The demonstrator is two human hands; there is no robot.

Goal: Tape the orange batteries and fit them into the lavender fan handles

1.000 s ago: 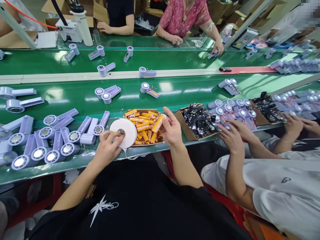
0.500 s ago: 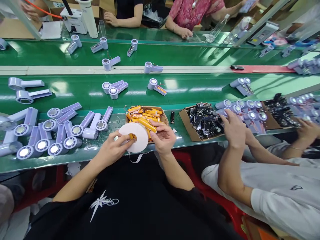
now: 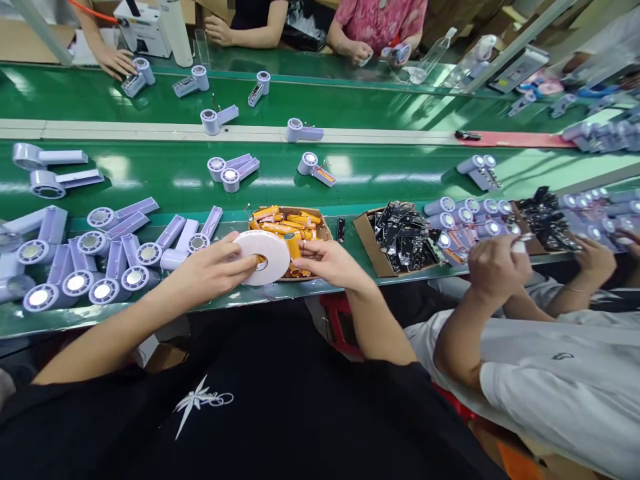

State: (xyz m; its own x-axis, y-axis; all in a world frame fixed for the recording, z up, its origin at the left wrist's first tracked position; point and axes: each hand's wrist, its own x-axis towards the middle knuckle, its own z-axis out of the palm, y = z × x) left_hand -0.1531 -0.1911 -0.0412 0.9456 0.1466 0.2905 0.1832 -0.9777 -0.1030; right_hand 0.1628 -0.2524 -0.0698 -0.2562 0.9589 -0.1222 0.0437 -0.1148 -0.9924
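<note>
My left hand (image 3: 213,267) grips a white roll of tape (image 3: 273,252), fingers at its core and thumb at the top edge. My right hand (image 3: 327,262) pinches an orange battery (image 3: 292,250), which stands on end against the roll's right side. Just behind both hands, a cardboard box (image 3: 327,233) holds many orange-wrapped batteries (image 3: 270,215). Where the tape meets the battery is partly hidden by the roll.
Lilac fan housings (image 3: 107,290) crowd the bench on the left. A box of black circuit boards (image 3: 400,237) stands to the right, beside a co-worker's hands (image 3: 497,267). More housings lie on the green conveyor (image 3: 165,160). Other people sit across the line.
My left hand has turned and taken hold of the roll more from its left side. My right hand has tilted the battery upright against the roll. The loose tape tail below no longer shows.
</note>
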